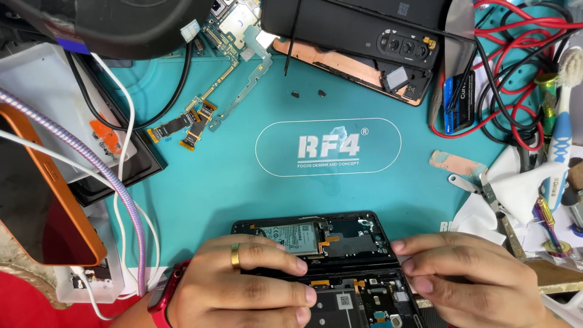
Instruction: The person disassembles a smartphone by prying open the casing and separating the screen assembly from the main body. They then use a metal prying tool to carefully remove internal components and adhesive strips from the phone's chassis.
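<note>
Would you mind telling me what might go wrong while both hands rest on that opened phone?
The left hand and right hand press on the opened black foldable phone; its exposed orange flex connectors might tear, or the silver battery get squeezed. The two small black loose parts on the teal work mat might easily be lost.

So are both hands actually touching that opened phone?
Touching. The head view shows the left hand lying across the opened phone and the right hand fingertips pressed on its right edge.

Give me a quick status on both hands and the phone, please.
Left hand flat on opened foldable phone. Right hand pinching its right edge. Loose flex cables lie apart, nothing in between.
</note>
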